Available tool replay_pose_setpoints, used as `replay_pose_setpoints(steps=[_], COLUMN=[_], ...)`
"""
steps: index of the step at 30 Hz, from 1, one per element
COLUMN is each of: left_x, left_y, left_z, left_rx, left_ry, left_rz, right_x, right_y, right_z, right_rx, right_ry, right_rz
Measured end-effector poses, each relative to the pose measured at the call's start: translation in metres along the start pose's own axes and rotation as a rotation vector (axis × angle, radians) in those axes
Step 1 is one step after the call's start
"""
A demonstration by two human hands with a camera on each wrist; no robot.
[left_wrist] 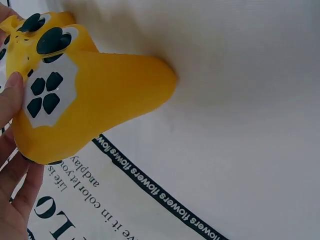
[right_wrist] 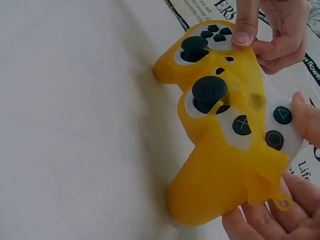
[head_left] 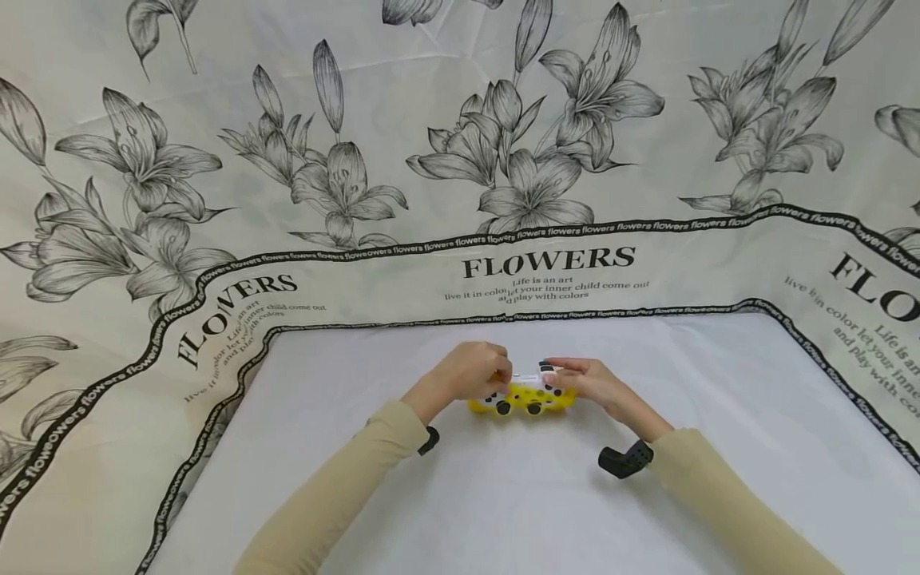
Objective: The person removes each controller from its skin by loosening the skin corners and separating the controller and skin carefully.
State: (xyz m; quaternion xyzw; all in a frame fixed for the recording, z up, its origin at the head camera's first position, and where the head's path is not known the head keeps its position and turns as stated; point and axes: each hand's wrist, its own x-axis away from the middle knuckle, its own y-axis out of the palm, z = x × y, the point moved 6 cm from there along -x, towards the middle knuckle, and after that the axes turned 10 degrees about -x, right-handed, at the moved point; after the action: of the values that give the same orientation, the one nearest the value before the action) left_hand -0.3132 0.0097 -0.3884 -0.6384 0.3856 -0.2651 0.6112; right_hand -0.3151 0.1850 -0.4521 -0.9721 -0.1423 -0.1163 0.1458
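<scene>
A white game controller (right_wrist: 283, 102) sits partly inside a yellow silicone cover (right_wrist: 215, 172). The cover wraps both grips and surrounds the two black thumbsticks. Along the far edge, white shell shows bare around the triangle and circle buttons, and the cover bunches up there with a small loop sticking out. My left hand (head_left: 477, 371) grips the covered left end, thumb beside the direction pad (left_wrist: 45, 92) and fingers behind. At the other end, my right hand (head_left: 592, 383) holds the controller, its thumb (right_wrist: 305, 115) on the bare shell by the triangle button and its fingers underneath.
A white cloth (head_left: 503, 511) covers the table below the controller. Behind it rises a hanging fabric (head_left: 359, 295) printed with grey flowers and lettering. Black wrist mounts (head_left: 625, 460) sit at the ends of the beige sleeves (head_left: 345, 487).
</scene>
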Motion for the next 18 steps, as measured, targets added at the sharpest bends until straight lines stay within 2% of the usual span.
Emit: replay_pose_setpoints(steps=[4, 7, 12, 15, 18], left_x=[0.0, -0.001, -0.003, -0.006, -0.009], left_y=[0.003, 0.006, 0.013, 0.014, 0.012], left_z=[0.002, -0.002, -0.008, -0.009, -0.008], left_rx=[0.02, 0.134, 0.34, 0.368, 0.349], left_ry=[0.048, 0.049, 0.056, 0.067, 0.079], left_rz=[-0.012, -0.043, -0.159, -0.216, -0.263], right_x=[0.002, 0.004, 0.006, 0.006, 0.006], right_y=[0.002, 0.002, 0.004, 0.005, 0.005], right_z=[-0.001, -0.003, -0.003, -0.004, -0.004], right_rx=[0.031, 0.042, 0.041, 0.058, 0.059], right_ry=[-0.013, -0.024, -0.029, -0.036, -0.034], right_rz=[-0.006, 0.003, 0.025, 0.03, 0.035])
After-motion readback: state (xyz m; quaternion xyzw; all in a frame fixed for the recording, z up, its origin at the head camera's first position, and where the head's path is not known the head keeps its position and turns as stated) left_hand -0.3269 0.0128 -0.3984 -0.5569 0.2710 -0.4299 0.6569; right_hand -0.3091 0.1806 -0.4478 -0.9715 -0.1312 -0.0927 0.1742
